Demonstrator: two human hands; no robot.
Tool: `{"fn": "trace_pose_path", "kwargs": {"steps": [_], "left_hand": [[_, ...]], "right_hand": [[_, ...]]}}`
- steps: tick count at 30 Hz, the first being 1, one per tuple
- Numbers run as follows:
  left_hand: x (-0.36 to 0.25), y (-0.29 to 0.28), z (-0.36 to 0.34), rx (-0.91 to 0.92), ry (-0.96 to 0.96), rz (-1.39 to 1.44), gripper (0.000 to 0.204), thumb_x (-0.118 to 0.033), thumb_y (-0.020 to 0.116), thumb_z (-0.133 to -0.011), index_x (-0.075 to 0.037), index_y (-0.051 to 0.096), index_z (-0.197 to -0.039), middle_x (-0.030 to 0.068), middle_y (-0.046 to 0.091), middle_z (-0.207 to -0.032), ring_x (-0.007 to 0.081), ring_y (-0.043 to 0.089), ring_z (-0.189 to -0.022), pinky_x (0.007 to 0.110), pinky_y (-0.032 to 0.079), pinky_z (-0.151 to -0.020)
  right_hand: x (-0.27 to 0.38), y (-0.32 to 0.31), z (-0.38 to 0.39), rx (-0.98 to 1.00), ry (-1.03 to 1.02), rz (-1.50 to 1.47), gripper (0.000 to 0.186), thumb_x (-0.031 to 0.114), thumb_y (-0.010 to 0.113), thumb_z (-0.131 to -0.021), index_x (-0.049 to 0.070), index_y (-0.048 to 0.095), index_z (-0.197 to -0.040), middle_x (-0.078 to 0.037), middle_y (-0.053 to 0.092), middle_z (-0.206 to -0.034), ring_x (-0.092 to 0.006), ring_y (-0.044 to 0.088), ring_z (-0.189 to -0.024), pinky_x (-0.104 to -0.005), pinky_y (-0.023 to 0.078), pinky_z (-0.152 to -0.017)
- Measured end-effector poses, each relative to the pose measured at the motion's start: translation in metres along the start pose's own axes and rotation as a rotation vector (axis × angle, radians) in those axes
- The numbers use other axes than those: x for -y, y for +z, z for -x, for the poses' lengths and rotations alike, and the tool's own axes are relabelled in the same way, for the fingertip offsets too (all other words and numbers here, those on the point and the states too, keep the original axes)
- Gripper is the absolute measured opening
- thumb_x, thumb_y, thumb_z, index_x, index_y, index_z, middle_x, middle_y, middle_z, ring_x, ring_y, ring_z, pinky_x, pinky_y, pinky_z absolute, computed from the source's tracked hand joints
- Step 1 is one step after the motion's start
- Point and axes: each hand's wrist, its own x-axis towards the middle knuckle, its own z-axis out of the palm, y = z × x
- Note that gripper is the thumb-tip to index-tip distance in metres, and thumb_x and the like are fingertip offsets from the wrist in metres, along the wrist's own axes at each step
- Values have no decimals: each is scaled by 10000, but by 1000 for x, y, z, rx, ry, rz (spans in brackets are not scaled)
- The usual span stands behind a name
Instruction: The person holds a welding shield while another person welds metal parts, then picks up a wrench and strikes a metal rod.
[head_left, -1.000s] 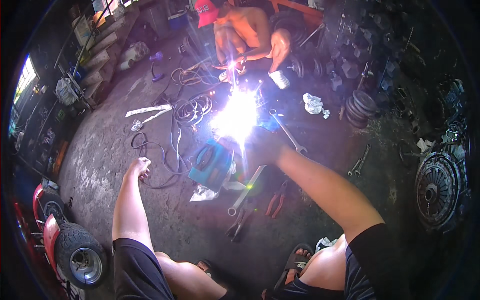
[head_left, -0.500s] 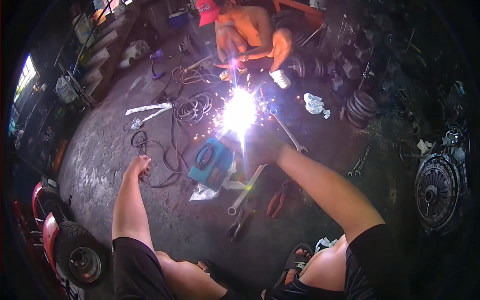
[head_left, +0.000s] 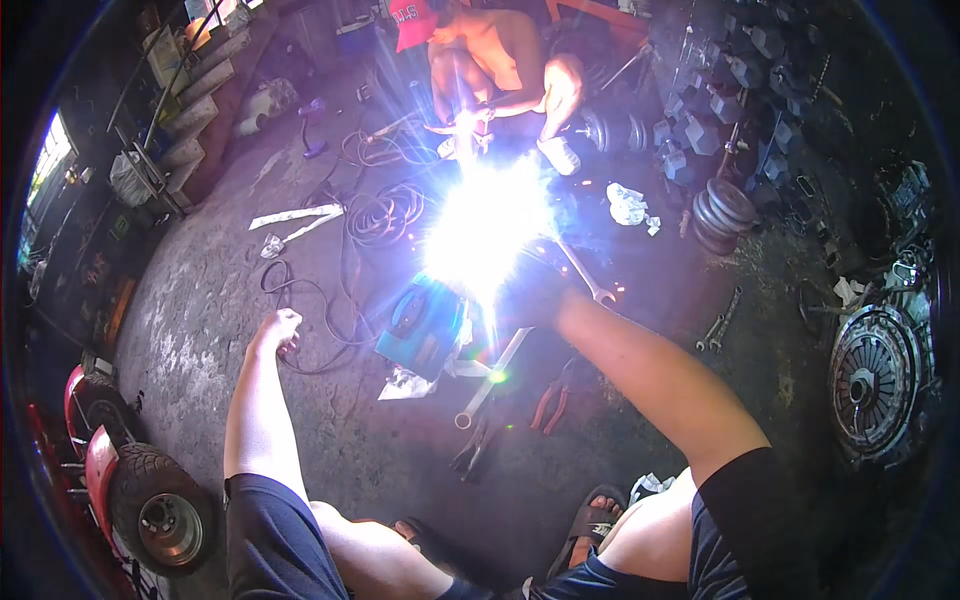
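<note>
A blinding white welding arc (head_left: 485,230) burns in the middle of the floor and hides the workpiece beneath it. My right hand (head_left: 538,292) reaches into the edge of the glare; its fingers are lost in glare and shadow, so whatever it holds is hidden. Out to the left, my left hand (head_left: 280,330) is loosely curled above the floor beside a dark cable (head_left: 325,335), with nothing seen sticking out of it. Between my hands sits a teal boxy case (head_left: 420,330). A long combination wrench (head_left: 580,262) lies beyond my right hand, and another wrench (head_left: 495,378) lies nearer me.
Across the arc squats a person in a red cap (head_left: 412,22). Red-handled pliers (head_left: 551,402) and dark pliers (head_left: 474,450) lie before my feet. Coiled cable (head_left: 385,213) is at left, weight plates (head_left: 722,215) and a clutch plate (head_left: 875,380) at right, a small wheel (head_left: 165,515) lower left.
The arc has flared much larger and brighter, lighting the surroundings more strongly. My arms have hardly moved.
</note>
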Motion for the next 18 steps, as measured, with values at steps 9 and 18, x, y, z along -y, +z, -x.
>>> {"fn": "trace_pose_path", "kwargs": {"steps": [9, 18], "left_hand": [[-1, 0, 4, 1, -23, 82, 272, -318, 524, -951, -126, 591, -1131, 75, 670, -832, 169, 634, -550, 315, 474, -427], [-5, -4, 18, -8, 31, 35, 298, -326, 516, -942, -100, 592, -1121, 77, 674, -837, 147, 617, -544, 298, 478, -457]], "right_hand": [[-3, 11, 2, 202, 51, -94, 329, 243, 552, -816, 56, 593, -1084, -134, 583, -1103, -280, 533, -1070, -403, 415, -952], [-1, -10, -2, -179, -40, -174, 326, 264, 554, -817, 53, 595, -1061, -139, 596, -1072, -278, 553, -1044, -387, 433, -939]]}}
